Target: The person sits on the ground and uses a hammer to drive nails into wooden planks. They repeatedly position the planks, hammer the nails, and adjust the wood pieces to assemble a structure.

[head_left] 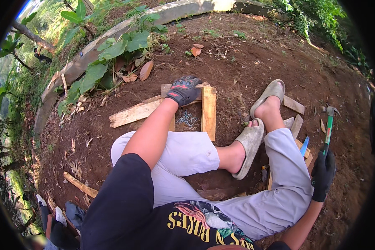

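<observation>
My left hand (183, 90), in a black glove with red marks, is closed over the corner where several pieces of wood meet. One plank (137, 113) stretches left from under it. A shorter board (209, 113) lies to its right, pointing toward me. A small pile of nails (187, 120) rests on the soil just below this hand. Far to the right, beside my knee, my gloved right hand (323, 175) grips a claw hammer (329, 125) by its green and black handle, head up. The left fingertips are partly hidden behind the wood.
My sandalled feet (251, 146) rest between the boards and more wood offcuts (294, 105) at right. A blue object (305, 145) lies by my right shin. A loose stick (80, 184) is at left. A low concrete edging (133, 28) curves behind leafy plants. Another person (58, 227) sits lower left.
</observation>
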`<state>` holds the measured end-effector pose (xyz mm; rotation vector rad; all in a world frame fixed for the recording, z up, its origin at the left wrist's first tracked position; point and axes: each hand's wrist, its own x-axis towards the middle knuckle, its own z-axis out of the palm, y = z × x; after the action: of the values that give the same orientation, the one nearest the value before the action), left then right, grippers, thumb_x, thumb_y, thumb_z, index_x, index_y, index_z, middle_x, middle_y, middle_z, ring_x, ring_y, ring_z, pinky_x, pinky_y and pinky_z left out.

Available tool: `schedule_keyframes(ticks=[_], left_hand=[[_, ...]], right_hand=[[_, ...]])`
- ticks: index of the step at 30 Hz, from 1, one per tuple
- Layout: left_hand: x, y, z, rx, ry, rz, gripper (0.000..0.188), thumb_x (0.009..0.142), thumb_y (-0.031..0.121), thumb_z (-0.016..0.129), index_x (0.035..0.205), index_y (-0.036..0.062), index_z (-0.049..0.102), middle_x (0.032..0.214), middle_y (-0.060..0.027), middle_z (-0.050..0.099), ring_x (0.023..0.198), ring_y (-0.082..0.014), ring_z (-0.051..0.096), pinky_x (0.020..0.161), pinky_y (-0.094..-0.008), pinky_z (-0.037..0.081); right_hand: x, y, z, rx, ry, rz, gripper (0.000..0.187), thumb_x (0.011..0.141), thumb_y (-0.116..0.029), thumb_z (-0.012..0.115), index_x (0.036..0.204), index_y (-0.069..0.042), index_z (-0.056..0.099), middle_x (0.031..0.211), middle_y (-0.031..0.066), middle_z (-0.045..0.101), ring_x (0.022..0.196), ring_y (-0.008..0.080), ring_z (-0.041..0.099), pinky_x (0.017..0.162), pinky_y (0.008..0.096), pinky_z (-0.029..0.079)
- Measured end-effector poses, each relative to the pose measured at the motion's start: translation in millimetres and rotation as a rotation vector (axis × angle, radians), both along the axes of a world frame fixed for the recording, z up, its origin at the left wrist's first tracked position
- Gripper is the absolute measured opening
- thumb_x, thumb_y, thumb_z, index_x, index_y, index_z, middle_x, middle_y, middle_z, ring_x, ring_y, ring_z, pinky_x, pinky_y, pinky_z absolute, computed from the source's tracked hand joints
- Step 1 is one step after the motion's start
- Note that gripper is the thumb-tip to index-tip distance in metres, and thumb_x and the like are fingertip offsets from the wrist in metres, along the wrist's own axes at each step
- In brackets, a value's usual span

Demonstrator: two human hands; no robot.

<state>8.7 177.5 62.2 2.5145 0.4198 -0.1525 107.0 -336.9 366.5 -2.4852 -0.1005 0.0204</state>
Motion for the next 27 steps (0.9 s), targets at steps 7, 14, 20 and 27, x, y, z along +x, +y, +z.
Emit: schedule_keyframes(ticks=[7,14,20,27], left_hand=[[-8,-13,-30,0.052,-0.016,-0.059,0.063,0.088,0.024,0.067,0.151,0.0192,0.059,0.147,-0.0145,0.058,0.142,-0.0362,0.053,0.121,-0.0513,0.039],[0,-23,-26,0.025,-0.042,-0.025,0.060,0.087,0.028,0.071,0.146,0.0189,0.061,0.146,-0.0135,0.058,0.141,-0.0363,0.053,0.121,-0.0513,0.039],[0,-20,-29,0.016,-0.053,-0.021,0.059,0.089,0.028,0.071,0.146,0.0181,0.060,0.147,-0.0149,0.059,0.141,-0.0363,0.054,0.121,-0.0517,0.039],[5,-24,-32,0.087,-0.009,-0.003,0.063,0.087,0.026,0.072,0.148,0.0173,0.059,0.144,-0.0152,0.063,0.140,-0.0361,0.056,0.120,-0.0531,0.040]], right_hand=[[-69,149,-153,0.509,0.168,-0.142,0.015,0.111,-0.021,0.063,0.105,-0.007,0.064,0.069,-0.0024,0.056,0.046,0.0065,0.048,0.042,0.0246,0.038],[-102,193,-220,0.106,0.443,0.188,0.026,0.106,-0.026,0.064,0.115,-0.002,0.067,0.080,0.0117,0.066,0.063,0.0223,0.065,0.060,0.0396,0.051],[-101,195,-241,0.010,0.419,0.236,0.036,0.106,-0.031,0.060,0.124,0.000,0.066,0.100,0.0198,0.068,0.089,0.0378,0.069,0.079,0.0502,0.052],[-95,192,-245,-0.054,0.405,0.271,0.036,0.107,-0.032,0.059,0.124,-0.002,0.065,0.102,0.0223,0.068,0.093,0.0449,0.068,0.080,0.0553,0.051]])
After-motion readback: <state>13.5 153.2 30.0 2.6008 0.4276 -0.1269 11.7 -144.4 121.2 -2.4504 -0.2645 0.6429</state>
